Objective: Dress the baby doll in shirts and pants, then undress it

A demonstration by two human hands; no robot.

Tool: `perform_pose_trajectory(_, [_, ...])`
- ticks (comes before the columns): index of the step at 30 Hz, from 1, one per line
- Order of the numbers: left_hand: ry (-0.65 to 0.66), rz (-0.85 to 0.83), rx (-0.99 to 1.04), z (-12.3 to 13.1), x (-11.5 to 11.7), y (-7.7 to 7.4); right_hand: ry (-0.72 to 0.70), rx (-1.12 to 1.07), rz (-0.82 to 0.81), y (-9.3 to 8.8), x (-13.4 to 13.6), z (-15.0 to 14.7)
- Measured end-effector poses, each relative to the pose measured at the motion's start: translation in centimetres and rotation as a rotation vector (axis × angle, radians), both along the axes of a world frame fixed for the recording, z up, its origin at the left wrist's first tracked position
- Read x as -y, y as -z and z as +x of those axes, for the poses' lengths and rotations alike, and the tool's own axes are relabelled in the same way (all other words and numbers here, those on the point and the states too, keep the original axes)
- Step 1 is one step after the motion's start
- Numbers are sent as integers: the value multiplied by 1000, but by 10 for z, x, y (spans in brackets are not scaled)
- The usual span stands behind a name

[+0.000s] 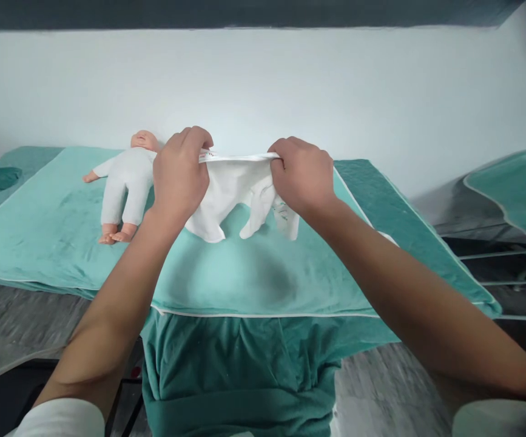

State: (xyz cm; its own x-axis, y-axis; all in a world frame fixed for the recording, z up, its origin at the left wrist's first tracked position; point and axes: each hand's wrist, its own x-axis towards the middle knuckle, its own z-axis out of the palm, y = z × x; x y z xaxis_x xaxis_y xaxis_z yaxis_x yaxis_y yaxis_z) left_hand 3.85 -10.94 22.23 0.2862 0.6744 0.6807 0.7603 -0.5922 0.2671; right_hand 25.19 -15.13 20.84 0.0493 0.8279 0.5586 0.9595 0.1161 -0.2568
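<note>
- Left hand (181,173): fingers closed on one end of the garment's top edge.
- Right hand (303,173): pinching the other end of that edge; both hands loaded.
- White garment (230,182): between the hands, top edge pulled taut, lower part hanging loose in uneven flaps; small green print on the right-hand flap. Looks held above the bed, shadows beneath.
- Progress, judged: garment picked up and top edge spread; lower part not straightened. Not laid flat, not folded, not on the doll. Handling looks midway; anything finished elsewhere can't be told.
- Doll (128,173): on its back, left of the garment, pale body, bare feet; partly behind the left hand.
- Green bed (226,291): under everything, pale piping along the edge.
- White wall (381,97) behind.
</note>
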Motion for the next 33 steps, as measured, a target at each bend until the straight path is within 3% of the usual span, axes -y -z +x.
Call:
perform_pose_trajectory(4, [79, -44, 66, 16, 15, -7, -1, -7, 15, -4, 7, -27])
perform_pose_trajectory(8, [74, -53, 80, 28, 28, -18, -39, -3, -11, -3, 10, -54])
perform_pose_trajectory(12, [69, -71, 32, 24, 33, -23, -57, -14, -56, 3, 8, -60])
perform_pose_trajectory(16, [60, -72, 24, 15, 30, -20, -34, -54, -54, 8, 0, -50])
perform_pose_trajectory(21, [45, -94, 88, 0, 17, -10, -46, -74, -235, 18, 0, -36])
perform_pose_trajectory(28, [-17, -69, 159, -15, 9, 9, 102, -12, 23, 15, 13, 2])
perform_pose_trajectory(33, [-65, -58, 84, -17, 4, 22, 206, 6, -62, 22, 7, 39])
